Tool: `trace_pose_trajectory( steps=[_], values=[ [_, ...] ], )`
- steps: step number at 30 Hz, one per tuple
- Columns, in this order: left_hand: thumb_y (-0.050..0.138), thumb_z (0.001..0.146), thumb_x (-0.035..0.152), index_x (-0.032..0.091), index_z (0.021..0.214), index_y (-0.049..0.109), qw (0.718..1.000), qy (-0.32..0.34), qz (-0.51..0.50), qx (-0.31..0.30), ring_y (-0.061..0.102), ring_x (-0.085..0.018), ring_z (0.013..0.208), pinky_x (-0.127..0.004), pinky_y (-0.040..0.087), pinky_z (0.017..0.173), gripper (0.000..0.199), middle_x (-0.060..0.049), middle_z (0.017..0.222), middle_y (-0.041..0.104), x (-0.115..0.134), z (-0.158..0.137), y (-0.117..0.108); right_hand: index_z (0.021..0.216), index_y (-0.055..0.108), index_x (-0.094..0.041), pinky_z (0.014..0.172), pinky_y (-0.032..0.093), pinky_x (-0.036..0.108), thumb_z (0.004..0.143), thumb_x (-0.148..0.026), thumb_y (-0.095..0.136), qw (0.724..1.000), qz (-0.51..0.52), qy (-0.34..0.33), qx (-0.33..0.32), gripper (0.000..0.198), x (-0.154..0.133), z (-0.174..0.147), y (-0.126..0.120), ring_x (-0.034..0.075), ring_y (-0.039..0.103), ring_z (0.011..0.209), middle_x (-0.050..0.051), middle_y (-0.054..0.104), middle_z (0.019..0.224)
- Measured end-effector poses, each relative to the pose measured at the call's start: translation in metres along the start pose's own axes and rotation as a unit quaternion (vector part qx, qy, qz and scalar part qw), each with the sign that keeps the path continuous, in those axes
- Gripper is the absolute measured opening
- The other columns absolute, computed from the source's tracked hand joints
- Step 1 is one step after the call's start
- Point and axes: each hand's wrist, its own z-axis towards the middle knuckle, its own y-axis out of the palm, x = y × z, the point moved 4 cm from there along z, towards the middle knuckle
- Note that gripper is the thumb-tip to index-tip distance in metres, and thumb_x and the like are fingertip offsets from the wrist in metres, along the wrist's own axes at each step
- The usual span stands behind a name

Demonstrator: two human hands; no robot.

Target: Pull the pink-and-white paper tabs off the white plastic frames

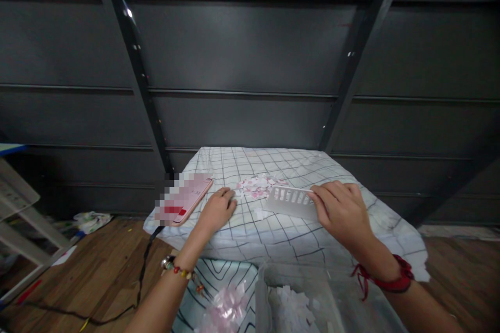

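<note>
My right hand pinches the right end of a pale, flat slotted plate, tilted on edge above the cloth. A row of openings runs along its upper part; its exact kind is unclear. Just behind the plate's left end lies a loose pile of small white and pink pieces, like paper bits. To the left of this pile, my left hand rests on the checked cloth, fingers lowered and slightly bent, holding nothing visible. A single pale piece sits between the hands.
A pink phone-like device, partly blurred out, lies at the left with a black cable. Nearest me are a clear plastic box with white pieces inside and pink clear bags. Dark panels rise behind the table.
</note>
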Motion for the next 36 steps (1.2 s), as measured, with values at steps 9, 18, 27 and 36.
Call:
trace_pose_trajectory(
  steps=[9,18,27,36],
  values=[
    [0.042,0.083,0.022,0.015,0.106,0.058,1.000,-0.001,-0.003,0.004,0.052,-0.021,0.107,-0.036,0.038,0.097,0.028,-0.011,0.115,0.057,0.000,0.001,0.000,0.074,0.060,-0.015,0.063,0.026,0.030,0.083,-0.019,0.046,1.000,-0.015,0.007,-0.004,0.017,0.004,0.001,0.004,0.014,0.047,0.066,0.002,0.057,0.063],
    [0.040,0.085,0.024,0.012,0.110,0.056,1.000,-0.002,0.009,-0.007,0.051,-0.022,0.108,-0.035,0.037,0.098,0.032,-0.013,0.118,0.055,0.001,0.001,0.001,0.073,0.059,-0.014,0.063,0.027,0.030,0.082,-0.018,0.049,1.000,0.017,-0.002,0.006,0.014,-0.004,0.000,0.002,0.014,0.046,0.065,0.002,0.057,0.063],
    [0.039,0.085,0.025,0.012,0.110,0.056,1.000,0.001,0.009,-0.007,0.051,-0.023,0.108,-0.036,0.037,0.098,0.033,-0.013,0.117,0.055,0.000,0.002,0.002,0.076,0.060,-0.014,0.064,0.027,0.030,0.082,-0.017,0.048,1.000,0.029,-0.003,0.002,0.013,-0.013,0.005,0.008,0.014,0.045,0.065,0.002,0.058,0.064],
    [0.040,0.085,0.024,0.011,0.110,0.057,1.000,0.000,0.010,-0.002,0.051,-0.023,0.108,-0.035,0.038,0.098,0.033,-0.013,0.117,0.055,0.000,0.001,0.002,0.076,0.058,-0.014,0.063,0.029,0.031,0.081,-0.015,0.050,0.994,0.100,-0.009,0.037,0.009,-0.021,0.000,0.002,0.014,0.046,0.065,0.003,0.058,0.065]
  ],
)
